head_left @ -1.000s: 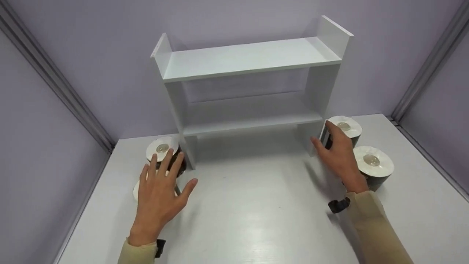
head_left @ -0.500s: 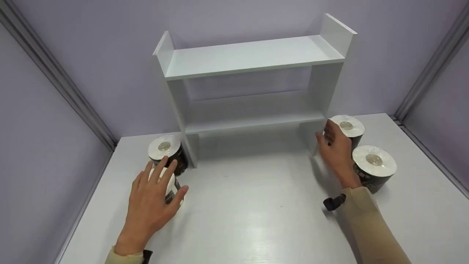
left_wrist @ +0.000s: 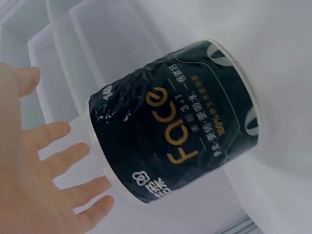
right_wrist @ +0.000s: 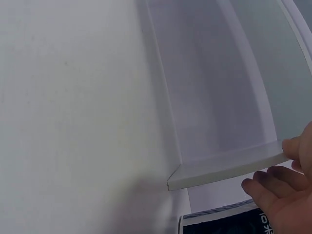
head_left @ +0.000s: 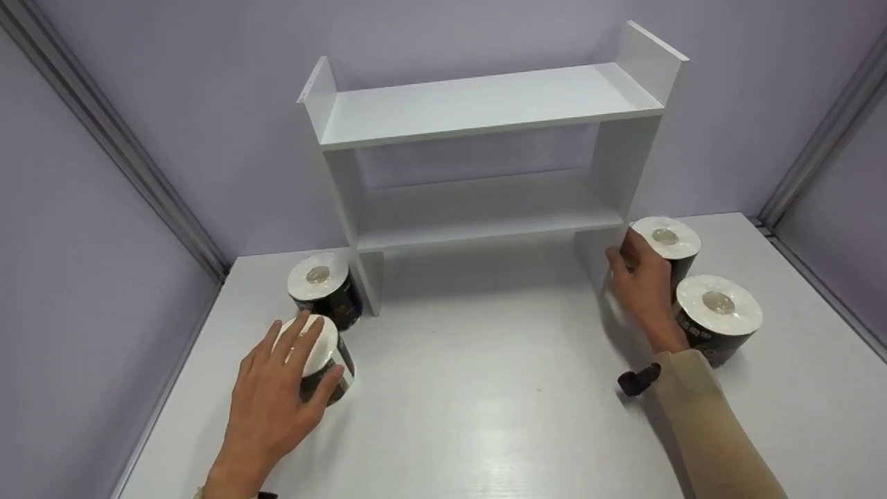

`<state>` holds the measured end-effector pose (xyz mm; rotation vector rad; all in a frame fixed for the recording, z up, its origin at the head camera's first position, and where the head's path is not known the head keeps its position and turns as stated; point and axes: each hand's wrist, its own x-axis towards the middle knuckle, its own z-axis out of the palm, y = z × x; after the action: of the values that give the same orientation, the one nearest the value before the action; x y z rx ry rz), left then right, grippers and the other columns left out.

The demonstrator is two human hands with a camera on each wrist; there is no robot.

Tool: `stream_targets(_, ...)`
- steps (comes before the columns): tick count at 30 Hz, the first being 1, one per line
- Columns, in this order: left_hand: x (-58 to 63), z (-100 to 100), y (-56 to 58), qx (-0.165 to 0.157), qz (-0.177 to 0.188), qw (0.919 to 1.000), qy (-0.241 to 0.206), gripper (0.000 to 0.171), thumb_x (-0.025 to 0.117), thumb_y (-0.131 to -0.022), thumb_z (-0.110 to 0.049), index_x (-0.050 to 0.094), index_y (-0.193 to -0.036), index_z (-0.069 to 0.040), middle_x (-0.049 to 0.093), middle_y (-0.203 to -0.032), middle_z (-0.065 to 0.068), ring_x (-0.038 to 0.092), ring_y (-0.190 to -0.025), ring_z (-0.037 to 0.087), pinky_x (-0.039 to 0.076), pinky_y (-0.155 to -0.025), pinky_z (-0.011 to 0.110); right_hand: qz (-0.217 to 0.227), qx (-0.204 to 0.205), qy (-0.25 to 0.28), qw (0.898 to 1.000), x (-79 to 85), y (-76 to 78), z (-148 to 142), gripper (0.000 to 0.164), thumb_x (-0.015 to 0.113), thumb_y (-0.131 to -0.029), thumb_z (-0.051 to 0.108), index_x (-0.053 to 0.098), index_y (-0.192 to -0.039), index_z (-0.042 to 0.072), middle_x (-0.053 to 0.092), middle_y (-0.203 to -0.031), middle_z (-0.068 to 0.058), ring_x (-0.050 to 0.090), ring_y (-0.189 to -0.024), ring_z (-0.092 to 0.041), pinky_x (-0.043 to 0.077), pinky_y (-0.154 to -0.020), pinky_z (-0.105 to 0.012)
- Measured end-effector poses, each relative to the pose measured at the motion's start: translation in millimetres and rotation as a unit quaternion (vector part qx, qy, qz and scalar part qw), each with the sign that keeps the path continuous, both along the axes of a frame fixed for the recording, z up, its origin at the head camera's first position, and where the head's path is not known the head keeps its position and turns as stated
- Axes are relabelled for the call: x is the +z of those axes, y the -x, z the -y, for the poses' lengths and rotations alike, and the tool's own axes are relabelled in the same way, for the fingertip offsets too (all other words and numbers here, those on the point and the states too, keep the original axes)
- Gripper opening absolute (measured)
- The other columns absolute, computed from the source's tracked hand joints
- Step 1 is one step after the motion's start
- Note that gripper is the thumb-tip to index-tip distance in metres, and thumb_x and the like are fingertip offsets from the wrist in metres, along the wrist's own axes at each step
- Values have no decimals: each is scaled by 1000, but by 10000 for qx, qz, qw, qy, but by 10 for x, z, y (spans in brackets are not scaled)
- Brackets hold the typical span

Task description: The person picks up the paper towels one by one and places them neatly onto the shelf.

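My left hand (head_left: 270, 402) has its fingers spread over and beside the front left toilet roll (head_left: 332, 346). In the left wrist view the fingertips lie at the white end of this roll (left_wrist: 175, 122), whose dark wrapper carries gold lettering. My right hand (head_left: 644, 284) is at the right side panel of a white two-tier shelf (head_left: 485, 114). Thumb and index finger pinch the front edge of this side panel (right_wrist: 229, 170) in the right wrist view; the other fingers are curled just outside it. The shelf stands upright on the table.
Another toilet roll (head_left: 329, 294) stands behind the left one, beside the shelf's left leg. Right of the shelf stand a back roll (head_left: 675, 239) and a front roll (head_left: 717, 312), close to my right forearm. Lilac panels (head_left: 208, 138) enclose the white table (head_left: 471, 416).
My left hand has drawn back toward me and left, uncovering more of both left rolls. The right thumb and fingers have closed in around the panel edge. The view has shifted slightly.
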<state>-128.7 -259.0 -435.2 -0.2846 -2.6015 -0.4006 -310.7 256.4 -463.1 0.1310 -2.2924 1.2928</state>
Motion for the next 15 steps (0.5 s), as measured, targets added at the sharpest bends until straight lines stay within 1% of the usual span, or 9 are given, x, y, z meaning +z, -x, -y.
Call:
stream_targets(1,-10,20,-18,0,-17,10000,-17,70,75,-99,-44,52,-159,-18,49,-165,11,42,-151,49,38,-117,69,-10,10,-3,10000,-12,1,6,44,60,-108,6,56,-152,1,66,-142,-28,69,-127,-42,58,-106,-37)
stream_targets(3,-30,60,-50,-4,-48,10000,-30,69,76,-98,-42,53,-159,-18,50,-165,11,43,-151,49,39,-116,69,-89,-6,-37,10000,-38,7,23,40,60,-108,5,61,-147,-1,69,-137,-27,71,-121,-40,57,-98,-20)
stream_targets(5,-44,94,-80,-22,-70,10000,-51,69,77,-98,-41,53,-158,-18,51,-164,10,44,-151,49,40,-115,69,-220,-70,-86,9997,-62,12,40,35,60,-107,3,65,-142,-2,72,-131,-26,74,-113,-36,51,-88,-8)
stream_targets(6,-51,109,-94,-31,-78,9999,-60,69,77,-97,-40,54,-158,-17,51,-164,10,44,-150,49,40,-115,69,-269,-100,-101,9995,-71,12,48,34,60,-107,2,66,-140,-2,74,-128,-25,74,-109,-31,47,-83,-5)
stream_targets(8,-62,133,-117,-46,-93,9999,-73,68,78,-97,-40,55,-157,-18,52,-164,9,45,-150,49,41,-113,70,-325,-162,-136,9992,-86,10,55,31,59,-107,1,69,-136,-2,76,-122,-24,72,-99,-21,44,-77,-4)
stream_targets(11,-84,158,-133,-56,-112,9999,-55,69,79,-96,-39,55,-157,-18,53,-163,9,46,-148,50,43,-111,71,-262,-228,-161,9993,-85,1,48,28,59,-107,2,71,-133,-1,78,-115,-22,65,-90,-5,44,-75,-5)
stream_targets(13,-106,167,-135,-59,-128,9999,-43,69,80,-95,-39,55,-157,-18,53,-162,9,47,-147,50,44,-110,72,-222,-252,-189,9993,-74,-2,35,25,59,-107,2,72,-129,-2,78,-111,-23,62,-87,-1,44,-74,-7)
stream_targets(15,-138,174,-132,-64,-125,9999,-47,70,80,-95,-39,55,-157,-18,53,-162,9,48,-147,50,44,-109,73,-191,-303,-211,9991,-58,-5,20,23,59,-107,3,72,-126,-1,78,-109,-22,63,-88,-3,45,-75,-8)
